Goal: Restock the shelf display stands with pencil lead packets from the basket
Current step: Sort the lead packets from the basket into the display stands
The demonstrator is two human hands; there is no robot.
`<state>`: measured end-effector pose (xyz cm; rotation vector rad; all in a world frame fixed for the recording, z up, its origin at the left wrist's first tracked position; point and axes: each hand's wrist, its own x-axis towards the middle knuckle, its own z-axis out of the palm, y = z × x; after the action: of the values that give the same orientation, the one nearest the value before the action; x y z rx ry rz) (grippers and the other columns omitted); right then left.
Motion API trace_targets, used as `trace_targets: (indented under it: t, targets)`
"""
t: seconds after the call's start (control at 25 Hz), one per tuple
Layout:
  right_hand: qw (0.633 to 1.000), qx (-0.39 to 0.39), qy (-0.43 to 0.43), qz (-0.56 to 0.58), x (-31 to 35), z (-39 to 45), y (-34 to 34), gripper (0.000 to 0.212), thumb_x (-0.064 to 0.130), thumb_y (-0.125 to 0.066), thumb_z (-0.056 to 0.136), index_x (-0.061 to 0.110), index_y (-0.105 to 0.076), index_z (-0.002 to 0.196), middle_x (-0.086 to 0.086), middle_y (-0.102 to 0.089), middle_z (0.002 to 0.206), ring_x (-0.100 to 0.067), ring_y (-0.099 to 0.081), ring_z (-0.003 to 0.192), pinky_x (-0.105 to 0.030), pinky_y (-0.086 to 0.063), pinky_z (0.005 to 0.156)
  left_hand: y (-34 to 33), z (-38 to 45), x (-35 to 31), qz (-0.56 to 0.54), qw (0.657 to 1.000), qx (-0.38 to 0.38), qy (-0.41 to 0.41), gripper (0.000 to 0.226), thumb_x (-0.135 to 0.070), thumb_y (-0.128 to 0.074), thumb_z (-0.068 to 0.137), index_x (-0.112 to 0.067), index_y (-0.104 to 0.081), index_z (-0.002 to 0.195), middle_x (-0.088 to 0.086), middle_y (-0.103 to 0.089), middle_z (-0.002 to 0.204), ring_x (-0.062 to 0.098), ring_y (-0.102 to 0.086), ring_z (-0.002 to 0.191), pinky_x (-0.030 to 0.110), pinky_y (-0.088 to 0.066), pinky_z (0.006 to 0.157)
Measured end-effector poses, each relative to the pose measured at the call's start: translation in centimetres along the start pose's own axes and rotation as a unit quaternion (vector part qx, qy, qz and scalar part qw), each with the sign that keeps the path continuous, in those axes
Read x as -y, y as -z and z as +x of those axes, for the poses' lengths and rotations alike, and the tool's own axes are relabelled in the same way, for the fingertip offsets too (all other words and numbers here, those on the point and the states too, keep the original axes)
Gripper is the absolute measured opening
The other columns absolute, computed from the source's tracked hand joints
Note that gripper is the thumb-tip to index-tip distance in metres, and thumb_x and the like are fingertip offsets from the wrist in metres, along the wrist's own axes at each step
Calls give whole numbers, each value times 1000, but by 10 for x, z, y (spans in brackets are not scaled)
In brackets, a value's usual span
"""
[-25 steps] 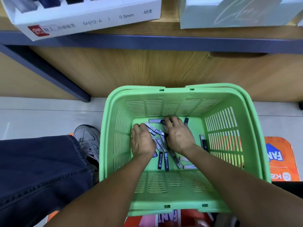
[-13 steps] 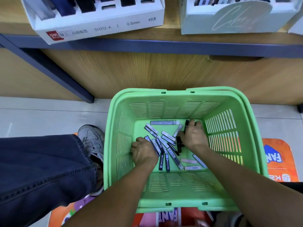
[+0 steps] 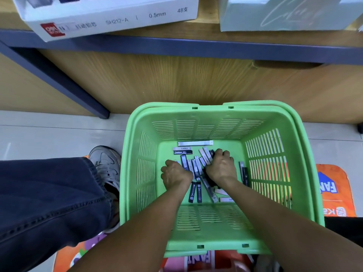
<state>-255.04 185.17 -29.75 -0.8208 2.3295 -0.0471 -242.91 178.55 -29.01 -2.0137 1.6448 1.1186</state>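
A green plastic basket [image 3: 216, 112] stands on the floor below the shelf. Several slim dark and silver pencil lead packets [image 3: 193, 165] lie scattered on its bottom. Both my hands reach into it. My right hand [image 3: 221, 168] has its fingers curled over a cluster of packets near the middle and grips them. My left hand [image 3: 174, 174] is curled at the left side of the pile; whether it holds a packet is hidden under the fingers. On the shelf above sit a white display stand [image 3: 110, 18] marked 0.5mm and a pale blue stand [image 3: 284, 14].
The dark blue shelf edge [image 3: 196, 49] and wooden panel stand right behind the basket. My jeans leg [image 3: 45, 201] and grey sneaker [image 3: 106, 165] are left of the basket. An orange printed mat [image 3: 334, 189] lies under it on the pale tile floor.
My right hand has moved left from the basket's right side to the middle pile and closed on packets. My left hand shifted slightly up. The camera tilted a little.
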Motion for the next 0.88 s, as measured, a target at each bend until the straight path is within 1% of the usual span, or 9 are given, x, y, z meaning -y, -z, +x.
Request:
trace_targets:
  t: [0.08,0.2,0.28,0.32,0.4,0.52,0.64,0.8,0.88]
  targets:
    - [1000,2,3,10,1,0,-3,40,15,-63,89,2,-48,124,-16,-50,123,-34,-52,108,-37,-43,88,-2,1,0,-22,1000,-3,10,65,-30,-75,83,-3,-40,130,18,-50,128,36,-56,114,39,-51,85]
    - [999,0,-5,41,-3,1,-1,28,21,-68,91,7,-56,111,-10,-60,109,-27,-57,90,-28,-42,69,-5,7,2,-68,997,-17,27,67,-36,-79,79,-3,-45,127,15,-53,126,35,-58,111,40,-54,85]
    - [999,1,-9,39,-2,1,0,18,22,-68,93,9,-60,101,-8,-65,97,-24,-55,77,-23,-36,55,-6,10,2,-93,995,-18,31,55,-32,-81,78,-4,-52,116,13,-60,116,33,-63,100,39,-56,78]
    - [999,0,-11,39,0,0,1,15,22,-68,93,8,-63,97,-8,-66,93,-24,-56,74,-23,-37,53,-7,11,2,-106,994,-17,29,44,-28,-80,78,-5,-56,107,13,-64,109,31,-65,90,36,-56,70]
    - [997,9,-21,71,3,4,-1,13,20,-67,91,8,-71,93,-9,-70,87,-27,-61,74,-25,-46,61,-7,8,-1,-122,992,-8,24,27,-21,-78,79,-6,-57,87,12,-67,92,26,-62,70,28,-49,56]
    - [991,40,-46,123,9,8,-5,13,16,-66,88,8,-76,87,-11,-73,83,-25,-63,71,-24,-48,63,-7,8,-3,-132,991,-5,29,28,-18,-77,79,-9,-51,72,9,-62,76,25,-57,61,26,-44,52]
    - [983,66,-63,158,13,7,-7,14,15,-69,85,6,-75,76,-9,-70,70,-23,-62,63,-25,-50,58,-5,8,-6,-149,988,17,39,25,-20,-76,80,-10,-54,74,7,-63,74,24,-61,61,24,-44,51]
    - [967,108,-83,217,15,7,-4,19,4,-61,82,9,-78,76,-13,-75,76,-31,-73,76,-40,-63,74,-12,2,-17,-183,981,58,25,19,-21,-72,84,-5,-65,90,10,-69,85,25,-64,69,28,-48,56]
    - [959,117,-95,240,15,5,-3,26,-2,-56,83,10,-79,80,-14,-75,78,-28,-73,75,-40,-63,74,-15,-3,-22,-172,983,55,24,20,-22,-70,87,-4,-64,92,9,-68,87,26,-65,74,28,-49,56]
